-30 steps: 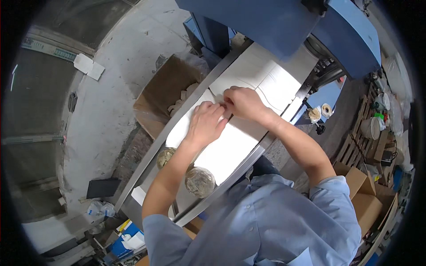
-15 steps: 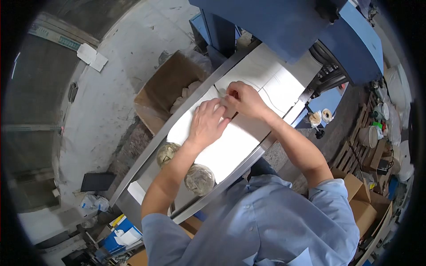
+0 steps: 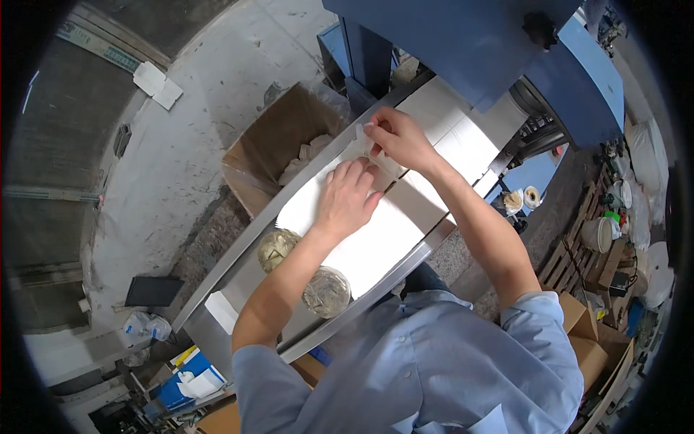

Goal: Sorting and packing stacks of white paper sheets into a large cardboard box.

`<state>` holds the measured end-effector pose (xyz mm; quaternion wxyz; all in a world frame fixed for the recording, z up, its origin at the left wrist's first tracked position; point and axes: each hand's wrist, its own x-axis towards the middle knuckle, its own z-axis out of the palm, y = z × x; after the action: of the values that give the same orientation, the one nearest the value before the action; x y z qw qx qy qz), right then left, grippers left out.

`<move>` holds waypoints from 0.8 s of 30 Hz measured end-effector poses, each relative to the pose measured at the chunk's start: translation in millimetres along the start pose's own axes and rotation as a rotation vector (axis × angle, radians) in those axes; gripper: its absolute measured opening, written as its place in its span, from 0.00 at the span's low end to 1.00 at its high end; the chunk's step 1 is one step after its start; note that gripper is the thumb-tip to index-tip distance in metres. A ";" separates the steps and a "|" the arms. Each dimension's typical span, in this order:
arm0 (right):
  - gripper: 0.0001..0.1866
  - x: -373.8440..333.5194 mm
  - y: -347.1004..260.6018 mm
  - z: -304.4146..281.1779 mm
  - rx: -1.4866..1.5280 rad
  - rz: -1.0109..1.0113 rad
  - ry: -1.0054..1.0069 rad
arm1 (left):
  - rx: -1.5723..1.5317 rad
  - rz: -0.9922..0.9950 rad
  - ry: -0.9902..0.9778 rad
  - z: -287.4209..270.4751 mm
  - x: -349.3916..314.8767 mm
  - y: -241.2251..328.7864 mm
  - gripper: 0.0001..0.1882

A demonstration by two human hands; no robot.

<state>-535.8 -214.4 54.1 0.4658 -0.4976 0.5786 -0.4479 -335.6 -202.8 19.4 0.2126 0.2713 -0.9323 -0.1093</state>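
My left hand [image 3: 348, 197] lies with its fingers spread on a white sheet or stack of sheets [image 3: 379, 249], steadying it against a grey metal bed. Just above it, my right hand [image 3: 402, 142] is closed in a pinch on a thin, whitish, see-through strip of film [image 3: 361, 140], lifted off the sheet's far edge. Part of the strip hangs down toward my left fingertips. Beyond a dark gap lies more white sheet material [image 3: 459, 145]. Two round, clear-wrapped lumps, one [image 3: 327, 292] nearer and one [image 3: 277, 249] farther, rest beside my left forearm.
A raised metal rail [image 3: 238, 252] borders the bed. Over its far right end stands a large blue machine [image 3: 441, 43]. A cardboard box [image 3: 260, 148] with a plastic liner and pale scraps stands beyond the rail. Wooden pallets [image 3: 575, 235] and cartons lie at right.
My right hand has moved up and away from my left hand, pulling the film strip up from the sheet. My left hand stays on the sheet.
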 end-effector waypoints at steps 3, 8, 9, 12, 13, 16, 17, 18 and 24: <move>0.10 4.4 0.6 -2.9 -0.032 0.026 -0.010 | -0.025 -0.010 0.016 1.1 6.1 2.4 0.19; 0.11 5.2 -3.3 -4.6 0.075 -0.087 -0.021 | -0.166 -0.263 0.291 5.5 35.1 -15.0 0.17; 0.11 5.0 -3.7 -3.5 0.075 -0.087 -0.024 | -0.164 -0.265 0.293 5.5 37.7 -18.0 0.17; 0.12 4.1 -0.7 -7.5 0.075 -0.073 -0.059 | -0.241 -0.448 0.068 6.3 45.0 -24.4 0.15; 0.14 1.3 3.8 -10.4 -0.109 -0.220 0.062 | -0.251 -0.464 0.063 5.6 46.2 -24.8 0.14; 0.22 -20.5 6.2 -17.9 -0.366 -0.298 0.129 | -0.281 -0.448 0.052 5.5 43.2 -31.6 0.14; 0.26 -27.1 3.5 -18.8 -0.435 -0.227 0.073 | -0.302 -0.419 0.044 6.0 40.1 -34.5 0.14; 0.26 -26.4 9.4 -19.0 -0.434 -0.230 0.071 | -0.299 -0.420 0.047 6.8 36.4 -36.6 0.14; 0.26 -25.0 36.0 -19.0 -0.556 -0.186 -0.020 | -0.107 -0.074 0.055 6.8 37.5 -33.7 0.13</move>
<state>-558.4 -184.9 24.2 0.2740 -0.6614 0.6264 -0.3083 -351.8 -250.8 15.3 0.2480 0.2967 -0.9083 -0.1595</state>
